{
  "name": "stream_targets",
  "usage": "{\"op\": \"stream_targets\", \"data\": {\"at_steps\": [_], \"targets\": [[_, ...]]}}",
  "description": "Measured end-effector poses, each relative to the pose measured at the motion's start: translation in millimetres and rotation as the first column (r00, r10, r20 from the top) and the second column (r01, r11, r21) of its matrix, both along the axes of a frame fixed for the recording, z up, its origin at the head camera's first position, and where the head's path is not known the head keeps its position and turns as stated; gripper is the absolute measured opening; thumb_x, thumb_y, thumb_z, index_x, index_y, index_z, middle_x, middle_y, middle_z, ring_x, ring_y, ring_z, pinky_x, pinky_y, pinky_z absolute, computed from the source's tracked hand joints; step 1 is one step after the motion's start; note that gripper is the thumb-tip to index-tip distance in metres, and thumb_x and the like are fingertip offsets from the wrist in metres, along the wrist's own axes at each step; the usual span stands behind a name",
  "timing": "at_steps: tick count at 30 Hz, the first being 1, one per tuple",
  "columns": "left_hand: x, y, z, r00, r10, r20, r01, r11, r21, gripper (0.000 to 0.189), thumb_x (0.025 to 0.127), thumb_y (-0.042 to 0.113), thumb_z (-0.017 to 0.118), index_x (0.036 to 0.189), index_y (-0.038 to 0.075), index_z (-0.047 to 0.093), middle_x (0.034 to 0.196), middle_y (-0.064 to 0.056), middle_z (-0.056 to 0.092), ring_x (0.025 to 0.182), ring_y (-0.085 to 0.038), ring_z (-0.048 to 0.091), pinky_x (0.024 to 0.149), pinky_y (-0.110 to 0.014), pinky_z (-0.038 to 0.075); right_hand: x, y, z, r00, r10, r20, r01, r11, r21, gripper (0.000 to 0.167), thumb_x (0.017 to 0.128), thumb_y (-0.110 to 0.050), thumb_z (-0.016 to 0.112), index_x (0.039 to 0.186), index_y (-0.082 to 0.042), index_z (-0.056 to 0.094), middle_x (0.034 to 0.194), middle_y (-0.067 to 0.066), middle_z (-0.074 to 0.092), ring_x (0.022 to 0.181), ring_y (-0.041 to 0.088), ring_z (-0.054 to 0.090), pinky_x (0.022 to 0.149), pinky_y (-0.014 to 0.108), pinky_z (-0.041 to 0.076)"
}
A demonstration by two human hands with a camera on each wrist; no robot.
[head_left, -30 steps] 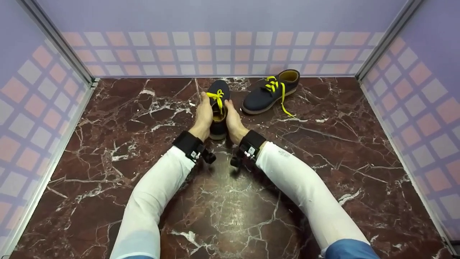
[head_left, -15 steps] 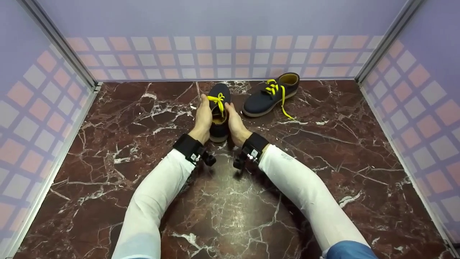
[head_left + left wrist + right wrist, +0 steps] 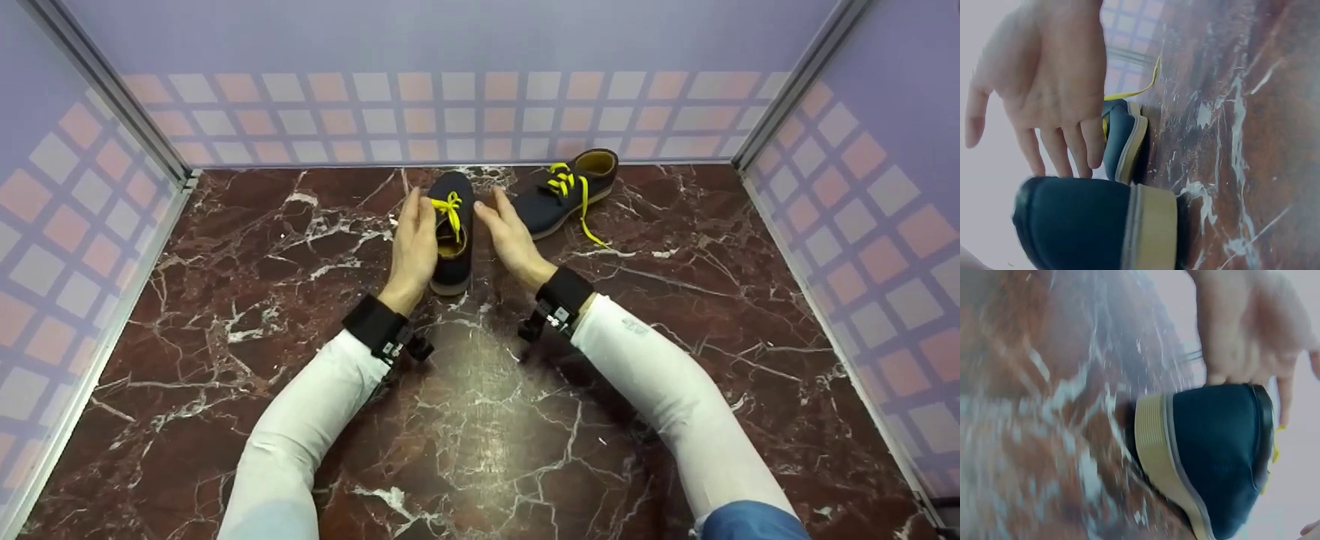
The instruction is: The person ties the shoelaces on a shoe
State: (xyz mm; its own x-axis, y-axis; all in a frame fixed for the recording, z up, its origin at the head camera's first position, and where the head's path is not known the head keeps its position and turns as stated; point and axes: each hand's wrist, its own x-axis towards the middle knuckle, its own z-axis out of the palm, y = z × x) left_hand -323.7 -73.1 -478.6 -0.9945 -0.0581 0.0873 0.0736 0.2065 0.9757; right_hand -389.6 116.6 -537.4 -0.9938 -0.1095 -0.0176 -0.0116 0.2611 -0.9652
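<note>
A dark navy shoe (image 3: 454, 262) with a tied yellow lace (image 3: 450, 210) stands on the floor, its toe pointing at the back wall. Along its left side lies my left hand (image 3: 414, 247), fingers straight. My right hand (image 3: 512, 236) is apart from the shoe on the right, palm facing it and fingers extended. Beyond the right hand is the matching shoe (image 3: 559, 196), its yellow lace trailing loose on the floor. In the left wrist view the right hand's palm (image 3: 1055, 73) shows behind the near shoe's heel (image 3: 1078, 225). The right wrist view shows the left hand (image 3: 1252, 337) past the heel (image 3: 1213, 444).
The reddish-brown marbled floor (image 3: 480, 405) meets a back wall (image 3: 480, 45) with pink and white squares close behind the shoes. Side walls (image 3: 45, 225) enclose both sides. Black wrist straps with cameras (image 3: 562, 300) sit on both wrists.
My right hand has come away from the shoe to the right, toward the second shoe. The left hand has shifted slightly left and its fingers have straightened. The shoe stands nearly where it was.
</note>
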Motion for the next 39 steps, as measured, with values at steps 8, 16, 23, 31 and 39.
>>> {"op": "stream_targets", "data": {"at_steps": [8, 16, 23, 31, 39], "targets": [[20.5, 14.8, 10.7, 0.978, -0.061, -0.201, 0.017, 0.977, -0.215, 0.071, 0.118, 0.039, 0.048, 0.177, 0.004, 0.030, 0.186, -0.026, 0.022, 0.175, -0.044, 0.020, 0.144, -0.062, 0.013, 38.1, 15.4, 54.0, 0.979, 0.091, -0.183, -0.057, 0.981, 0.184, 0.093, 0.111, -0.050, 0.061, 0.180, -0.006, 0.019, 0.190, 0.018, 0.016, 0.179, 0.030, 0.014, 0.146, 0.048, 0.013], [44.0, 25.9, 0.6, 0.944, -0.169, -0.283, 0.098, 0.964, -0.248, 0.064, 0.115, 0.034, 0.054, 0.170, 0.002, 0.045, 0.182, -0.025, 0.035, 0.172, -0.045, 0.030, 0.142, -0.063, 0.021, 49.9, 30.4, 65.0, 0.966, 0.131, -0.224, -0.036, 0.922, 0.385, 0.095, 0.106, -0.042, 0.066, 0.179, -0.004, 0.019, 0.189, 0.023, 0.012, 0.178, 0.040, 0.015, 0.145, 0.055, 0.017], [53.8, 31.2, -7.0, 0.906, -0.287, -0.311, 0.169, 0.919, -0.357, 0.056, 0.110, 0.033, 0.071, 0.155, 0.001, 0.064, 0.165, -0.027, 0.059, 0.157, -0.047, 0.054, 0.134, -0.063, 0.038, 40.4, 58.5, 60.8, 0.948, 0.151, -0.281, 0.016, 0.858, 0.514, 0.102, 0.096, -0.037, 0.076, 0.178, -0.005, 0.026, 0.187, 0.025, 0.021, 0.174, 0.046, 0.023, 0.143, 0.062, 0.023], [55.3, 35.0, -9.6, 0.879, -0.363, -0.308, 0.241, 0.897, -0.370, 0.054, 0.105, 0.032, 0.079, 0.149, 0.002, 0.070, 0.156, -0.023, 0.069, 0.149, -0.039, 0.065, 0.130, -0.053, 0.048, 25.6, 92.4, 64.7, 0.954, 0.119, -0.276, 0.072, 0.801, 0.594, 0.104, 0.091, -0.034, 0.088, 0.177, -0.010, 0.034, 0.186, 0.023, 0.025, 0.174, 0.045, 0.024, 0.141, 0.062, 0.028], [55.8, 41.3, -19.4, 0.880, -0.429, -0.202, 0.311, 0.843, -0.439, 0.056, 0.104, 0.034, 0.080, 0.150, 0.004, 0.069, 0.156, -0.019, 0.070, 0.148, -0.036, 0.066, 0.129, -0.050, 0.049, 8.0, 115.4, 74.0, 0.959, 0.121, -0.258, 0.082, 0.750, 0.657, 0.108, 0.086, -0.032, 0.090, 0.176, -0.008, 0.035, 0.185, 0.026, 0.024, 0.174, 0.048, 0.021, 0.142, 0.063, 0.023]]}}
